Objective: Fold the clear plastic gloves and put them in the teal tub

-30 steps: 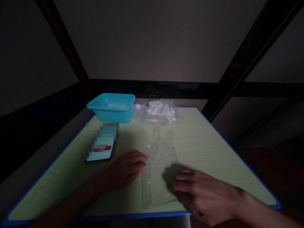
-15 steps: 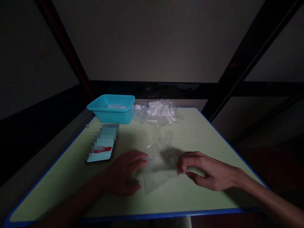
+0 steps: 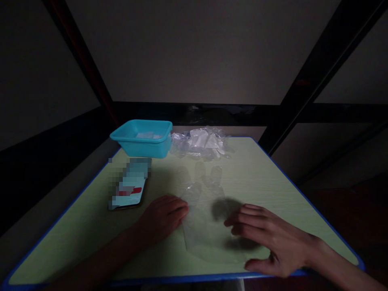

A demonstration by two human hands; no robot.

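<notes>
presently, a clear plastic glove [image 3: 203, 232] lies spread on the pale green tabletop [image 3: 291, 194], finger ends pointing away from the person. left hand [image 3: 165, 216]: fingers together at the glove's left edge; cannot tell whether its grip has hold of the film. right hand [image 3: 269, 234]: grip wide, thumb well apart, nothing held, raised at the glove's right side. beyond: phone [image 3: 133, 184], blue basin [image 3: 145, 148], crumpled clear packaging [image 3: 203, 143] just beside the basin.

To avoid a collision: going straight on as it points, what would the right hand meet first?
Likely the clear plastic glove on the table; height is unclear, so the right hand might pass over it and meet the left hand.
</notes>
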